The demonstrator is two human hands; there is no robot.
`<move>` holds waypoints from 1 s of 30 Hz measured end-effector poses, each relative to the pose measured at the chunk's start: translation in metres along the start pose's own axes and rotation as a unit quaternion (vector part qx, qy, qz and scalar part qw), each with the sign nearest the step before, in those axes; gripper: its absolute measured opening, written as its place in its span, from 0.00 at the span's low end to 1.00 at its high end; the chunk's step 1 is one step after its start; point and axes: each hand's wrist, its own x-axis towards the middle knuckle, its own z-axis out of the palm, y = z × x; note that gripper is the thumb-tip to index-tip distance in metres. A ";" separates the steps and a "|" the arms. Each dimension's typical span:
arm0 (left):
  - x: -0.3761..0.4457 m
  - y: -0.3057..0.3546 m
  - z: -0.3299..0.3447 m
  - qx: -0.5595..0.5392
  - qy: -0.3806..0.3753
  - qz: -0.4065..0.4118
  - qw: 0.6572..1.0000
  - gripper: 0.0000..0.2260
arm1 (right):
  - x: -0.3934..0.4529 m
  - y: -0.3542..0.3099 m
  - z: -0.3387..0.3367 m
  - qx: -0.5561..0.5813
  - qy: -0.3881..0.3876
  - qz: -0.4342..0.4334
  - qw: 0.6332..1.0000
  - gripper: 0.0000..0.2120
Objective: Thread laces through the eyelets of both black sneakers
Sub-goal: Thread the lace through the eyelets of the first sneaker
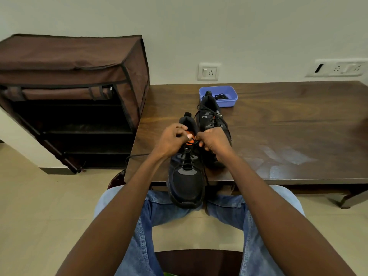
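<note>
Nearest, a dark wooden seat edge (pixel 199 259) between two knees in blue jeans (pixel 151 216), over a pale tiled floor (pixel 39 216). Beyond the knees, two bare forearms reaching forward and converging over the near black sneaker (pixel 186 182), toe pointing back at the camera and hanging past the front edge of the dark wooden table (pixel 288 126), heel further in on the tabletop. Laced already through the lower eyelets; orange lining showing at the tongue between the hands. Left hand (pixel 172 139) at the upper left side of that sneaker's eyelets, fingers curled tight, apparently pinching the black lace (pixel 189 154); the pinch itself too hidden to make out fully. Right hand (pixel 214 141) just across from it at the upper right eyelets, fingers likewise curled, pinching the lace end near the orange patch. Hands close together, nearly touching, both closed around lace at the shoe's throat. A loose lace end trailing down the sneaker's right side over the table edge. Just behind and right of it, the second black sneaker (pixel 212 118), upright on the table, laces crossed through its eyelets. Farther back, touching or just behind its heel, a blue plastic tub (pixel 229 101) holding a black tangle, perhaps spare laces. Left of the table, a brown fabric shoe rack (pixel 69 76), front flap rolled up. Farthest, a pale wall with a switch socket (pixel 208 72).
</note>
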 end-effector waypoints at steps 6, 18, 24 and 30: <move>-0.008 -0.035 -0.001 -0.224 0.223 -0.128 0.940 0.04 | 0.012 -0.006 0.001 -0.053 0.018 -0.031 0.998 0.13; 0.021 -0.012 -0.003 0.012 0.078 0.038 0.996 0.06 | 0.020 -0.029 -0.004 -0.203 -0.074 -0.059 0.975 0.12; 0.017 -0.036 -0.025 -0.069 0.295 -0.079 0.950 0.10 | 0.024 -0.040 0.002 -0.268 -0.086 -0.038 0.959 0.11; 0.021 -0.021 -0.015 0.167 0.047 0.086 0.981 0.15 | 0.019 -0.041 0.004 -0.313 -0.052 -0.044 0.947 0.12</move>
